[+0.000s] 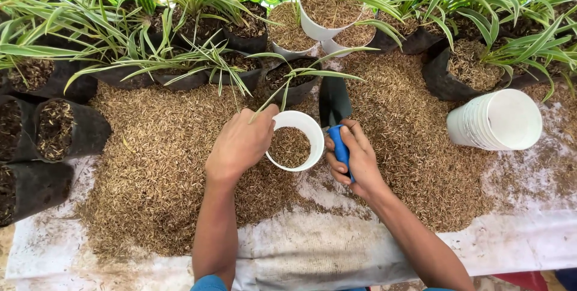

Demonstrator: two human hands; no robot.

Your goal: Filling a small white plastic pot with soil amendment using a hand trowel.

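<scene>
My left hand grips the rim of a white plastic pot that is tilted on its side and partly filled with brown husk. My right hand is closed on the blue handle of a small trowel, whose dark blade points away from me into the husk pile, just right of the pot. A thin green leaf lies across my left hand's fingers.
A stack of white pots lies on its side at right. Black grow bags line the left edge. Striped-leaf plants in black bags and husk-filled white pots crowd the back. White sheeting covers the table's front.
</scene>
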